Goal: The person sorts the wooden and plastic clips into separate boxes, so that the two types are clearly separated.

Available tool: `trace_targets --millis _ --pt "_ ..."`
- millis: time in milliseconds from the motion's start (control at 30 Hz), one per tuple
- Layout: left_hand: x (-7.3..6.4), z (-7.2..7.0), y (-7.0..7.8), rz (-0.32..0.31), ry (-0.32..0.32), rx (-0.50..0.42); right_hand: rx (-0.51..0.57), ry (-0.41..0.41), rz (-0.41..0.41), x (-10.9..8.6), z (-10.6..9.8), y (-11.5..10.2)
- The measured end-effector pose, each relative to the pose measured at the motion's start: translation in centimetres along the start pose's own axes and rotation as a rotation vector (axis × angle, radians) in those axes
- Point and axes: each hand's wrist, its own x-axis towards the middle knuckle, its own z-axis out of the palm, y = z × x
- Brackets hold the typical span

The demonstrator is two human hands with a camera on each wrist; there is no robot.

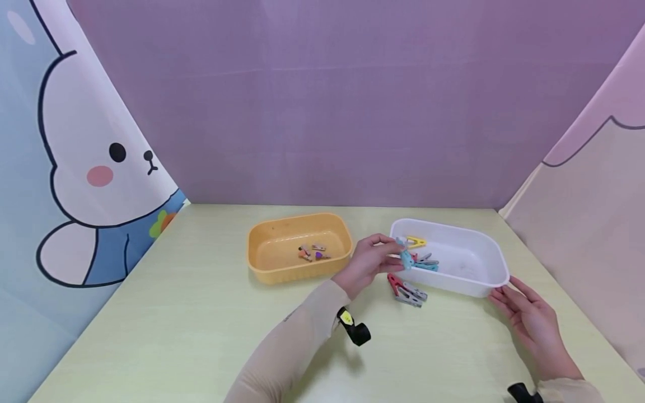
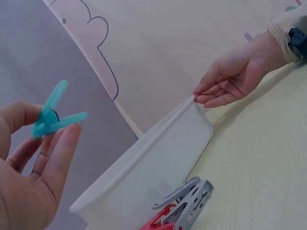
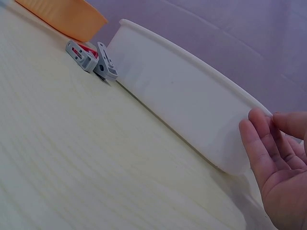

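Observation:
My left hand (image 1: pixel 369 261) pinches a teal clothespin (image 2: pixel 49 120) above the left end of a white plastic tub (image 1: pixel 466 257). The clothespin's two legs spread apart in the left wrist view. At the tub's near right corner, my right hand (image 1: pixel 531 322) holds the rim between thumb and fingers. Inside the tub lie a yellow clothespin (image 1: pixel 416 242) and a few more in teal, grey and red, partly hidden by my left hand. Red and grey clothespins (image 1: pixel 407 291) lie together on the table, just outside the tub's near wall.
Left of the white tub stands an orange-yellow tub (image 1: pixel 267 273) with several small decorated clips (image 1: pixel 319 247) in it. Both stand on a pale wood-grain table (image 1: pixel 191 336). A purple cloth (image 1: pixel 322 112) hangs behind, with printed panels at either side.

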Motion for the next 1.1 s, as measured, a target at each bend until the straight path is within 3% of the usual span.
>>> trace_targets --millis 267,500,667,1100 --pt "0.5 0.8 0.1 0.049 0.074 -0.117 -0.006 0.013 0.009 0.0 -0.1 0.0" --pt "1.0 1.5 0.2 0.069 0.096 -0.199 -0.009 0.014 0.012 0.0 -0.1 0.0" --pt "1.5 2.1 0.4 0.091 0.108 -0.222 0.002 0.015 0.013 0.1 -0.2 0.1" --pt "3.4 3.8 0.3 0.119 0.233 -0.274 0.012 0.016 0.011 0.2 -0.1 0.2"
